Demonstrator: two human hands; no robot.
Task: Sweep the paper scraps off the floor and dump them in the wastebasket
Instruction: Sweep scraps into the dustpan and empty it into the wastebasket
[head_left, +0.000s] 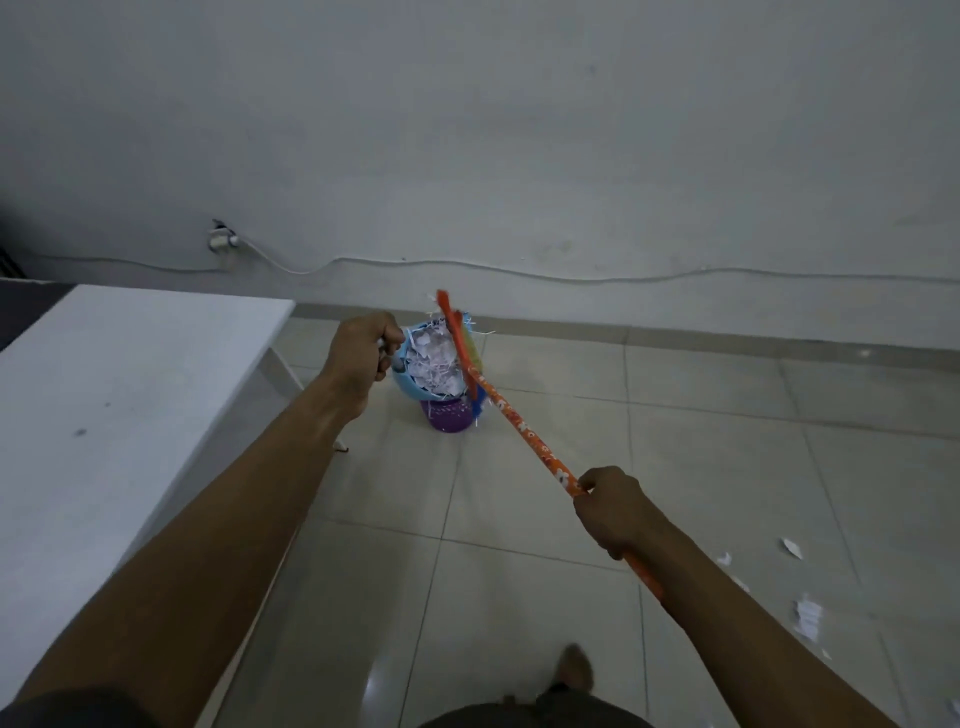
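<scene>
My left hand (361, 358) grips the handle of a light blue dustpan (408, 388) heaped with white paper scraps (434, 364). The pan is tilted above a small purple wastebasket (451, 417) standing on the tiled floor near the wall. My right hand (613, 512) grips the orange patterned broom handle (524, 428). The broom's head (460, 340) lies against the scraps in the pan, with blue bristles beside the basket. More scraps (808, 618) lie on the floor at the right.
A white table (104, 415) stands at the left, its leg close to the wastebasket. A white cable (519, 273) runs along the wall from an outlet (221, 240). My foot (574, 667) shows at the bottom. Open tiled floor stretches to the right.
</scene>
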